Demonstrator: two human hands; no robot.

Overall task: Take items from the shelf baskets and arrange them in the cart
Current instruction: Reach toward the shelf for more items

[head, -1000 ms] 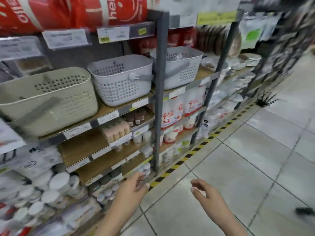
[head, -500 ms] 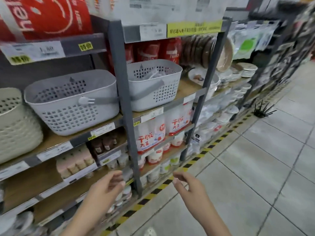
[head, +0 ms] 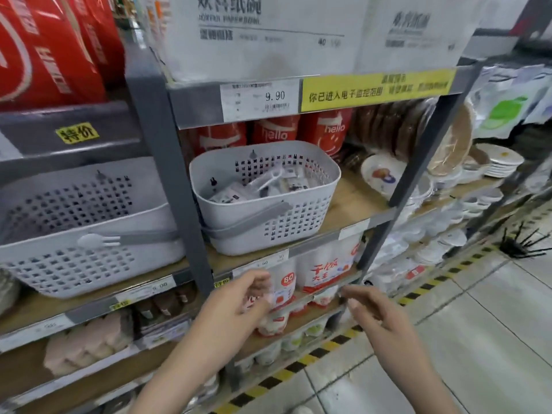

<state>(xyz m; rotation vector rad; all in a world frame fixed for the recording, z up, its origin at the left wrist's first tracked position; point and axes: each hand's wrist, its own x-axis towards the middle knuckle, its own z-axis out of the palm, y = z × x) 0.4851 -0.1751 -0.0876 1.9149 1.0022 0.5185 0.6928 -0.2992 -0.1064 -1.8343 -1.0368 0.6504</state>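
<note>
The grey basket [head: 268, 201] sits on the middle shelf [head: 352, 204] just right of a grey upright, small packets heaped inside. A larger basket [head: 83, 231] stands left of the post. Below, the left hand [head: 236, 300] and right hand [head: 376, 312] hover apart, fingers loosely curled, holding nothing.

Packets [head: 263, 186] in basket [head: 268, 231], plates [head: 501, 159] to its right
</note>
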